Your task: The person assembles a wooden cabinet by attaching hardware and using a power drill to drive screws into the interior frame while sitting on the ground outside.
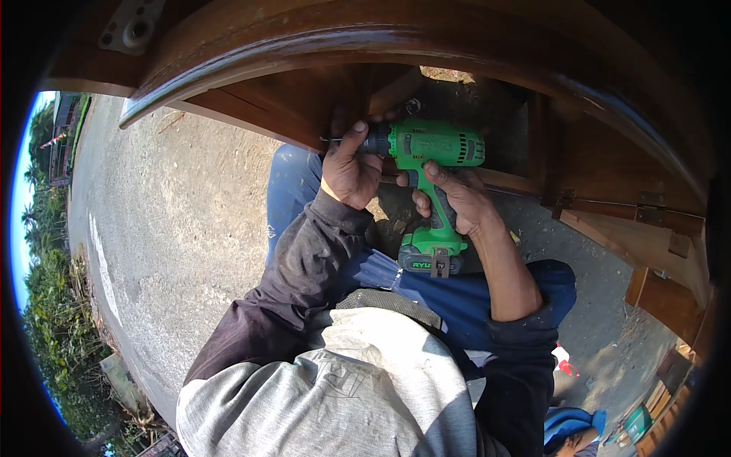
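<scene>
A green and black cordless drill [435,146] lies level in front of me, its nose pointing left and its battery hanging down over my lap. My right hand [461,199] is wrapped round its grip, with a finger near the trigger. At the front end, my left hand [354,169] is closed about the dark chuck [376,142], thumb upward; some of its fingers are hidden. A thin bit seems to stick out leftward, close to a brown wooden panel [282,103] of the furniture. Whether the tip touches wood I cannot tell.
A curved, varnished wooden rail [365,46] arches overhead. To the right hangs a hinged wooden piece [636,236]. Rough concrete [183,206] stretches left toward greenery. Another person's arm [582,440] and blue clothing show at the lower right, near a red and white item [564,361].
</scene>
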A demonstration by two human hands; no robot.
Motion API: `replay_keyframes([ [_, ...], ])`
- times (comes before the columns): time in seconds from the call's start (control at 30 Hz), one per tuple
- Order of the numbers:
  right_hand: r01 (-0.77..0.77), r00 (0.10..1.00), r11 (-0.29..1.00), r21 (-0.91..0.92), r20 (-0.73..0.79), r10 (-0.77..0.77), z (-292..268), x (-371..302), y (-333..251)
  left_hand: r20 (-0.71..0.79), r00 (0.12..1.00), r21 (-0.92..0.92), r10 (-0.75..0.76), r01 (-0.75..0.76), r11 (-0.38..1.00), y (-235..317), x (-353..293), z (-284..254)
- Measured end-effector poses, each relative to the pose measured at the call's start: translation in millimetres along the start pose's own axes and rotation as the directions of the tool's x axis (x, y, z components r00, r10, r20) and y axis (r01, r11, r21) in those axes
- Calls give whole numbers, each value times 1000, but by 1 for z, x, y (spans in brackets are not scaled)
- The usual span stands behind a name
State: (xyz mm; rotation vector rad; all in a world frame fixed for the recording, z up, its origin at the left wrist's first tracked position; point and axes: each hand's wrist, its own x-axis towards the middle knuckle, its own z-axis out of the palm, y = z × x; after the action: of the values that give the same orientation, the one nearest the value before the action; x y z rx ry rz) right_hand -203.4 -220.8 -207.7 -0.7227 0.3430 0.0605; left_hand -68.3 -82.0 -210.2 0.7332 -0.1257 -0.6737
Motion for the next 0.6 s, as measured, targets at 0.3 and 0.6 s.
replay_keyframes([
  [0.3,9,1000,1000,-10,-3,-9,3,-2,-4,-44,999,-83,6,-10,997,-2,4,0],
  [0.6,1,999,1000,-2,36,-1,-5,4,2,-32,999,-32,8,-9,999,0,4,-1],
])
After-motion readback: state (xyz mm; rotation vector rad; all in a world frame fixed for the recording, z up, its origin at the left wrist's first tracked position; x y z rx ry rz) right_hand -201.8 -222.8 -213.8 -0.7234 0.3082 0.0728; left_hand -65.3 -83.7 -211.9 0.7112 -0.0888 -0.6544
